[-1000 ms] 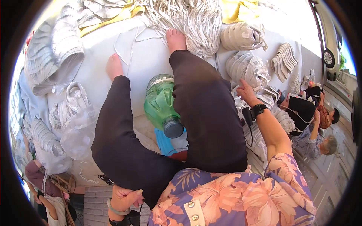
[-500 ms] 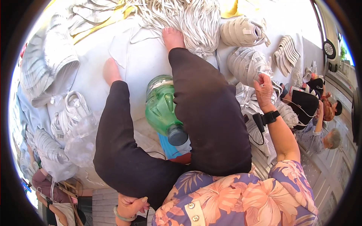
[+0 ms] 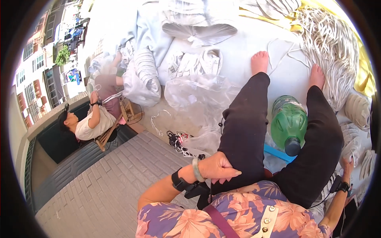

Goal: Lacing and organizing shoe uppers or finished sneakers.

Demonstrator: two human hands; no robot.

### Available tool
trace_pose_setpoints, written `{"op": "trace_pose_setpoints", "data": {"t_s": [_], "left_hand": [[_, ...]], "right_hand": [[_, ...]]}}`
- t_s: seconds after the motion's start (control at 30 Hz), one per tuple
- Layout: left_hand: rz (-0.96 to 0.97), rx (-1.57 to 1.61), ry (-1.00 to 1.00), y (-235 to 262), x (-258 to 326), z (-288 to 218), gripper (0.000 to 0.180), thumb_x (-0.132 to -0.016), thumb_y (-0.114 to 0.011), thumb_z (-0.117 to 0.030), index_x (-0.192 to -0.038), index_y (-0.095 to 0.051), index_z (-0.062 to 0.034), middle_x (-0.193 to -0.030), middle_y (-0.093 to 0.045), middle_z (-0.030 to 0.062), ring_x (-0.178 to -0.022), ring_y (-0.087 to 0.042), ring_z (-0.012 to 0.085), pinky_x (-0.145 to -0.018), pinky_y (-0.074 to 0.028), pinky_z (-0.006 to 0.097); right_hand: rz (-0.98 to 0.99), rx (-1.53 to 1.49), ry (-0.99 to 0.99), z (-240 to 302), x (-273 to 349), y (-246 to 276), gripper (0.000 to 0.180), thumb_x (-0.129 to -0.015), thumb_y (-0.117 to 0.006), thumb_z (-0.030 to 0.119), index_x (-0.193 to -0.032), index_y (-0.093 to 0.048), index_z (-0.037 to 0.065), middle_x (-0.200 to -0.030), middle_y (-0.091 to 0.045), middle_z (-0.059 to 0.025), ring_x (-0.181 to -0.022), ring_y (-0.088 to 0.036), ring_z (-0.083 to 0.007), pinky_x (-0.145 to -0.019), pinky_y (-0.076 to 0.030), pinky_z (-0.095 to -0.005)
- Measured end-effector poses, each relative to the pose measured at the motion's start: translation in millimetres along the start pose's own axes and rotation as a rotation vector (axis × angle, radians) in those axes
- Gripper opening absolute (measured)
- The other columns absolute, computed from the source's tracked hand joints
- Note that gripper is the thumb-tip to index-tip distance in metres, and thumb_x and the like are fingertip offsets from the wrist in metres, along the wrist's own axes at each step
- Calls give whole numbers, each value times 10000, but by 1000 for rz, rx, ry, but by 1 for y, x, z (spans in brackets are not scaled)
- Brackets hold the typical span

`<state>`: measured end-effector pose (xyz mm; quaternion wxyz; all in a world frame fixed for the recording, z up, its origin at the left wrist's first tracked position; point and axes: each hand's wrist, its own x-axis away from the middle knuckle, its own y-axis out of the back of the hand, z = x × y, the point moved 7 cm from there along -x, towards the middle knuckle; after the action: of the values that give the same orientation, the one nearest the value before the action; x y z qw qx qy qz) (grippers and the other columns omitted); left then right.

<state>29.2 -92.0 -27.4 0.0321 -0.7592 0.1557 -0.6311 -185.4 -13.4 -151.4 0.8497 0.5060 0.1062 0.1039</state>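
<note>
My left hand [image 3: 220,167], with a pale bangle at the wrist, rests over my left thigh. Its fingers are curled closed; a thin dark cord hangs just below, and whether the hand grips it is hidden. At the far right, my right hand [image 3: 347,168] is small in view, fingers bent together against the edge of a bundle of white shoe uppers [image 3: 351,139]. What its fingertips pinch, if anything, cannot be made out. Between my legs lies a big green plastic bottle [image 3: 289,121] with a dark cap.
A heap of white shoelaces [image 3: 331,51] lies beyond my bare feet. Clear plastic bags [image 3: 200,93], white shoes [image 3: 198,63] and tangled cords [image 3: 184,142] are on the left. Another person [image 3: 89,123] sits there on a wooden chair beside the brick paving [image 3: 119,182].
My view has swung left, so the bottle, laces and legs appear further right. The seated person and paving have come into fuller view. My right hand stays by the shoe uppers.
</note>
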Motion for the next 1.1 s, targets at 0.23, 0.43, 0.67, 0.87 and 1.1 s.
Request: {"op": "trace_pose_setpoints", "data": {"t_s": [0.23, 0.43, 0.67, 0.87, 1.1], "left_hand": [[28, -43, -119, -17, -14, -15, 388, -803, -603, -297, -541, -602, -9, -452, -548, 51, -322, -483, 81, -309, -358, 187], [-36, -45, -245, -24, -16, -18, 402, -808, -595, -300, -526, -586, -14, -446, -545, 62, -312, -475, 82, -304, -350, 190], [-264, -87, -195, -26, -9, -8, 399, -804, -599, -303, -539, -582, -4, -446, -541, 76, -306, -472, 107, -302, -358, 195], [-385, -57, -330, -17, -3, 5, 379, -822, -572, -211, -505, -557, -6, -437, -537, 109, -291, -475, 136, -270, -356, 208], [-454, -79, -330, -19, -5, -7, 404, -833, -555, -217, -486, -536, -11, -431, -524, 101, -305, -498, 168, -258, -360, 225]], "right_hand": [[29, -31, -335, -200, 83, 86, 224, -759, -527, 123, -975, -536, 64, -838, -584, -87, -779, -579, -191, -664, -474, -313], [39, -61, -656, -564, 220, 224, 334, -734, -587, 129, -1054, -551, 42, -891, -611, -89, -821, -581, -170, -708, -475, -286], [-178, -517, -889, -491, 268, 230, 364, -709, -646, 82, -1040, -549, -30, -880, -617, -54, -741, -577, -139, -689, -468, -249], [-244, -478, -798, -388, 337, 259, 265, -662, -693, 99, -900, -616, 11, -752, -625, -51, -655, -550, -115, -614, -447, -248], [-1, -71, -893, -350, 391, 202, 307, -637, -677, 241, -923, -626, 143, -875, -621, -120, -859, -559, -338, -736, -414, -420]]}}
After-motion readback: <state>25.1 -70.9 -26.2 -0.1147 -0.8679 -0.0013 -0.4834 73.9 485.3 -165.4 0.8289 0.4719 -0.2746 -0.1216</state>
